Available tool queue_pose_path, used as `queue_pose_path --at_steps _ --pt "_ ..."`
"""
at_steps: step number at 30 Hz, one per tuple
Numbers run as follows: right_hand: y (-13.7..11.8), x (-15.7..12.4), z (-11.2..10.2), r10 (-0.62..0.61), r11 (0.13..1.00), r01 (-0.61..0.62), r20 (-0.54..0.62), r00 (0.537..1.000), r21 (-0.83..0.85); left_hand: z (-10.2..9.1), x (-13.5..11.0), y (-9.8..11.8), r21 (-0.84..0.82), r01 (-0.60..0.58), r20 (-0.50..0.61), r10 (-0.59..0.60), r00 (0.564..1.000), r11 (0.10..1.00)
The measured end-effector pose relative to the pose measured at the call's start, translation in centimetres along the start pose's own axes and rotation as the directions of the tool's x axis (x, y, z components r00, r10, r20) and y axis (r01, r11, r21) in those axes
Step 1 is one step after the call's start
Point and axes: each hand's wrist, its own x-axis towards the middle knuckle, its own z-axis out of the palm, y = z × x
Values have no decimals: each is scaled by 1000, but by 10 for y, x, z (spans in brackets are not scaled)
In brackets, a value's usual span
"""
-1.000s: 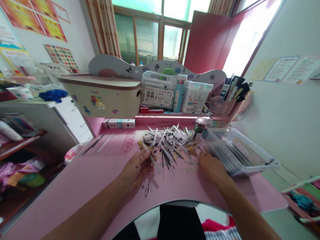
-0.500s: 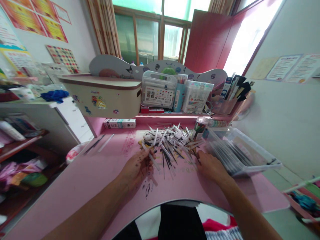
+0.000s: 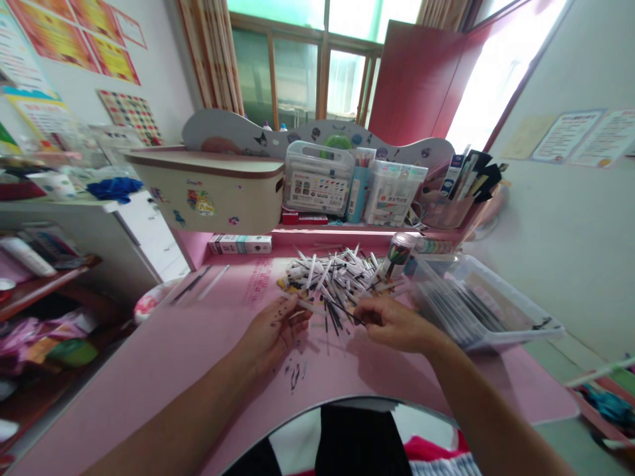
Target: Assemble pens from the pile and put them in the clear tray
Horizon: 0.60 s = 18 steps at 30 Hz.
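A heap of white pen barrels and thin black refills lies on the pink desk. My left hand rests at the heap's near left edge, fingers closed round a white pen barrel. My right hand is just right of it, pinching a thin black refill whose tip points toward the barrel. Ink stains mark my left hand and the desk below it.
A clear plastic tray holding pens sits to the right. On the shelf behind stand a cream box, marker cases and a pen holder. A small carton lies under the shelf. Loose pens lie at left.
My right hand has left the heap's right edge and moved left toward my left hand, now carrying a black refill. My left hand has tilted its barrel toward it.
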Motion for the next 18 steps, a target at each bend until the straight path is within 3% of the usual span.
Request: queue_pose_path --at_steps 8,13,18 --pt "6 14 13 -16 996 17 -8 1000 87 -7 11 5 -55 -62 -125 55 991 997" --pt "11 13 16 10 995 -8 -10 1000 99 -8 13 5 -45 -100 -137 93 986 994" --pt "13 15 14 18 998 -18 6 1000 59 -9 12 3 76 -165 -73 171 983 983"
